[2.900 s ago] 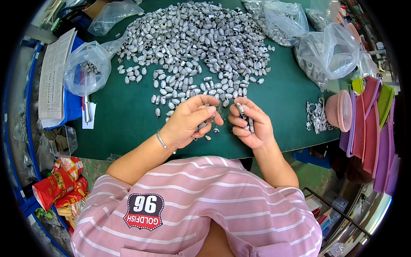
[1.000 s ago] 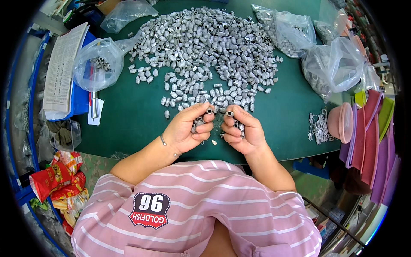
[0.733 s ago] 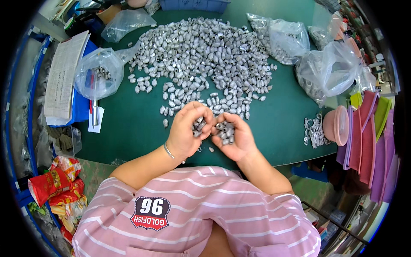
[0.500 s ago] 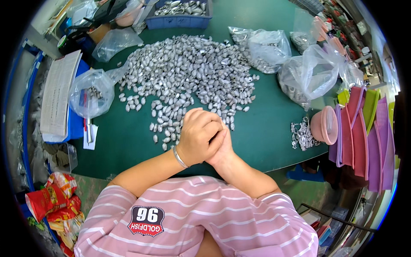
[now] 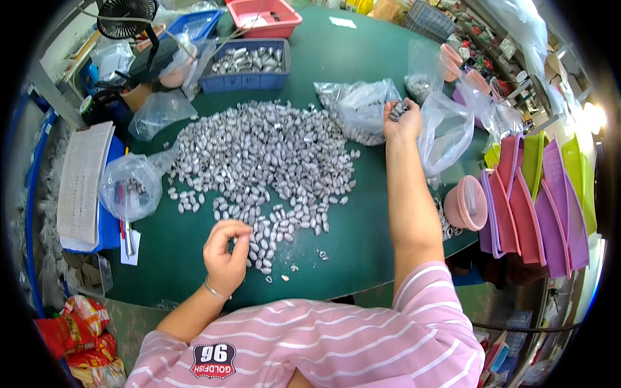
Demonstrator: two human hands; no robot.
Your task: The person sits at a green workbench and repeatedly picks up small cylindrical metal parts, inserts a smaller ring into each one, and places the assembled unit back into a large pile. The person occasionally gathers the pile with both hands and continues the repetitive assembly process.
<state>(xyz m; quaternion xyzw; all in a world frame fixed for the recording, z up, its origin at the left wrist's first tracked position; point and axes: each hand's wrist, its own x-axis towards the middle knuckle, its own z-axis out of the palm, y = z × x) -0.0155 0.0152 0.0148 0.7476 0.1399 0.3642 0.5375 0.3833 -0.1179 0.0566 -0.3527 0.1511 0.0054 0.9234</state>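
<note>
A broad heap of small grey oval metal beads lies on the green table. My left hand, with a silver bangle at the wrist, is at the heap's near edge. Its fingers are curled toward the thumb; what they hold, if anything, is hidden. My right arm reaches far out to the right, and my right hand is cupped around several grey metal pieces. Beside that hand is a clear plastic bag with more grey pieces in it. Small ring-like bits lie between the heap and me.
A blue crate of larger metal parts and a red tray stand at the back. On the left are another plastic bag and a paper sheet. A pink cup and coloured bins stand on the right.
My hands were clasped together over the near edge of the heap. They have parted: the left moved left, the right reached far right and now holds metal pieces. The view has tilted up.
</note>
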